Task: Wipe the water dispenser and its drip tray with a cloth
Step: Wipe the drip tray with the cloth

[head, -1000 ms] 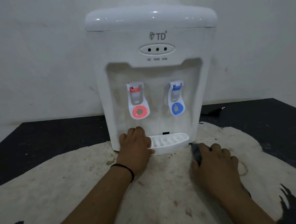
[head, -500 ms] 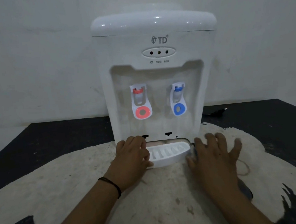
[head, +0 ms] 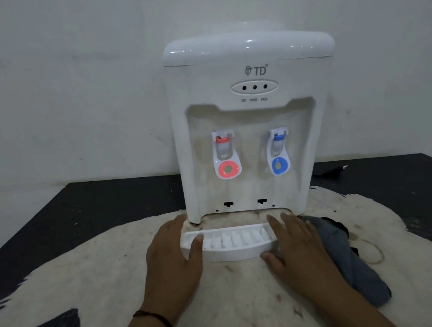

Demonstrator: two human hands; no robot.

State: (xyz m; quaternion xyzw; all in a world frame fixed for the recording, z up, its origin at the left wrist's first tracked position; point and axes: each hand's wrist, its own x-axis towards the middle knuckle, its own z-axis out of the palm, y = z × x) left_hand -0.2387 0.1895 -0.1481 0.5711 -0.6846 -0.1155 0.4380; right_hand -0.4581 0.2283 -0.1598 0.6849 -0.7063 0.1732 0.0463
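Since half a second ago: tray (head: 228, 246) pulled clear of dispenser (head: 254, 122), gripped at 9 by left hand (head: 174, 259), at 3 by right hand (head: 297, 247), fingers curled round rims. Cloth (head: 351, 261) now uncovered at 3. Black desk (head: 82, 215), pale mat (head: 87, 268), white wall (head: 70, 85).

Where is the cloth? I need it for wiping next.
In the head view the grey cloth lies on the pale mat, right of the drip tray, partly under the right hand.
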